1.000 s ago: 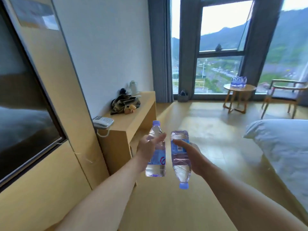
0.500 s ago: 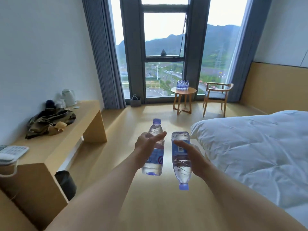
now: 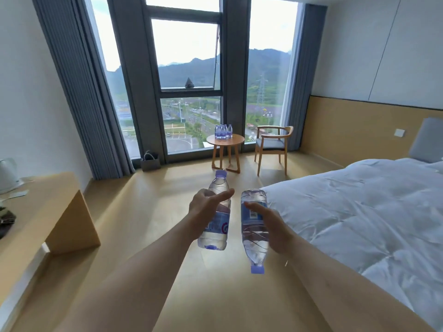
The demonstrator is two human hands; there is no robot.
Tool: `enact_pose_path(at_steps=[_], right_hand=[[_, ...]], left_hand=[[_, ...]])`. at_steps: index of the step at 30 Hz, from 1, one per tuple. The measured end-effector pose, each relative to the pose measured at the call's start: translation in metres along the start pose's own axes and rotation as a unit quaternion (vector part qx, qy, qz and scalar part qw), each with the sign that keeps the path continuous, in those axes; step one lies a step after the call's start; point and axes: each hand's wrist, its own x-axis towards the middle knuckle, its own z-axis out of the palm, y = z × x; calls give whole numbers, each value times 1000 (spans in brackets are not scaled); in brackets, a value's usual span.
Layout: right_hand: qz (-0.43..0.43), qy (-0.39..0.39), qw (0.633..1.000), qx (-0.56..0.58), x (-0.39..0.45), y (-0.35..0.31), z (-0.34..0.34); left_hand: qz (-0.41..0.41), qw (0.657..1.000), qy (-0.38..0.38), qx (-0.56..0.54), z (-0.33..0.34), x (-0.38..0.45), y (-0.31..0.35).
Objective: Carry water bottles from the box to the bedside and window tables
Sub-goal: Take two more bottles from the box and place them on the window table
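Observation:
My left hand grips a clear water bottle with a purple label, held upright with its cap on top. My right hand grips a second water bottle upside down, its purple cap pointing at the floor. Both bottles hang side by side in front of me, above the wooden floor. Ahead by the window stands a small round wooden table with several bottles grouped at its back edge. No box or bedside table is in view.
A wooden armchair stands right of the round table. A white bed fills the right side. A long wooden desk with a kettle runs along the left wall. A small grey bag sits at the window base.
The view has swung right and moved forward: the desk has slid off to the left, and the window table and bed have come nearer. Both hands keep the same hold on their bottles.

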Motion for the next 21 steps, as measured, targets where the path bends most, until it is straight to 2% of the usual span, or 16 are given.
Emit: enact_pose_path(at_steps=[10, 21], right_hand=[[22, 57, 998, 22, 172, -45, 18], [24, 47, 999, 13, 420, -64, -7]], left_hand=[[7, 998, -50, 26, -3, 197, 15], [4, 998, -44, 53, 33, 435, 8]])
